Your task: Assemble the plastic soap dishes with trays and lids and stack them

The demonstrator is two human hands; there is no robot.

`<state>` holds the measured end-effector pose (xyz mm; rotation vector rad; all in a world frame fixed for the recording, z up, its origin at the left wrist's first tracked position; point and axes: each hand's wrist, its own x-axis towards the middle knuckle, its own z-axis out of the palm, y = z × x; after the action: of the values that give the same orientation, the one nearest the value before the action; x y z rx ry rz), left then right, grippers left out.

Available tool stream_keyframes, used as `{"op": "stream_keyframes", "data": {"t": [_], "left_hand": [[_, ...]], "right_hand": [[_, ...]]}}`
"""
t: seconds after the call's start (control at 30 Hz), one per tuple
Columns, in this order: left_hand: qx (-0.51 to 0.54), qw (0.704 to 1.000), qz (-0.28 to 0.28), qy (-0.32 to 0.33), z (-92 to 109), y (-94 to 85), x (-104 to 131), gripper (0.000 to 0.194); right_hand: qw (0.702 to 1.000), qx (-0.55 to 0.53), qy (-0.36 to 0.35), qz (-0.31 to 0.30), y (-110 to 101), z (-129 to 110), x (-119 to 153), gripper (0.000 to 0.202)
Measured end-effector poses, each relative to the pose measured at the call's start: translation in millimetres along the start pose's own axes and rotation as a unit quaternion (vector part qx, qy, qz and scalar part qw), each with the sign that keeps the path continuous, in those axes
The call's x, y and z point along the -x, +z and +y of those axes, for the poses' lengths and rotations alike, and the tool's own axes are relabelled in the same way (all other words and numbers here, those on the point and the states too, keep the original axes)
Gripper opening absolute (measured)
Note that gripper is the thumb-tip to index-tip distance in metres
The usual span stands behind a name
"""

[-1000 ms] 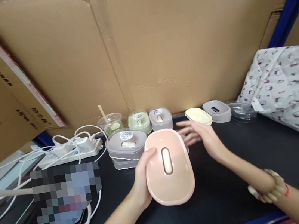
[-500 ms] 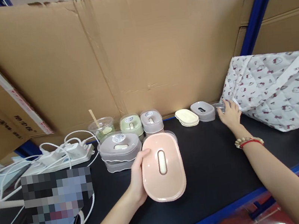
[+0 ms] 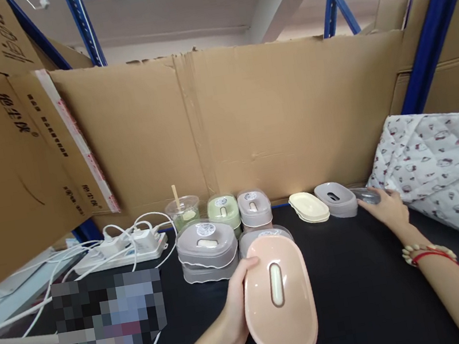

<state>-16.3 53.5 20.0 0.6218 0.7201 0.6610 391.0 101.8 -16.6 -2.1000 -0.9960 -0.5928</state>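
My left hand (image 3: 238,304) grips a pink oval lunch box (image 3: 295,312) by its left side, the lid tilted toward me. A cream oblong piece (image 3: 276,285) sits in the lid's recess. The box's underside is hidden. Far to the right, my right hand (image 3: 388,211) has its thumb and fingers around a clear plastic piece (image 3: 367,195), whose exact kind I cannot make out. Just left of it stands a grey lunch box (image 3: 338,204) with a dark slot in its lid. Cream oval lids (image 3: 309,207) lie beside that box.
Grey stacked boxes (image 3: 208,256), a green box (image 3: 224,213) and another grey box (image 3: 255,210) stand left of centre. A clear cup (image 3: 183,211) with a stick is behind. Cables and a power strip (image 3: 120,254) lie left; a quilted bag (image 3: 451,171) stands right.
The camera has tilted up, so the scene sits lower and further right. My right hand's fingers have closed around the clear plastic piece. My left hand still holds the pink lunch box.
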Motion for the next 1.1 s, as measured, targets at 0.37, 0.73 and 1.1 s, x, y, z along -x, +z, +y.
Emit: {"op": "stream_keyframes", "data": {"t": [0.37,0.73,1.1], "left_hand": [[-0.021,0.987,0.029,0.157,4.8,5.6,1.9,0.046],[0.032,0.973,-0.041,0.226,6.5,0.4,-7.1,0.067],[0.010,0.972,-0.044,0.230,9.5,0.2,-0.9,0.067]], "right_hand": [[0.954,-0.221,-0.006,0.201,-43.2,-67.5,10.5,0.050],[0.808,-0.388,-0.437,0.078,-92.8,-182.7,125.5,0.033],[0.780,-0.486,-0.391,-0.055,-84.8,-180.6,147.4,0.033]]}}
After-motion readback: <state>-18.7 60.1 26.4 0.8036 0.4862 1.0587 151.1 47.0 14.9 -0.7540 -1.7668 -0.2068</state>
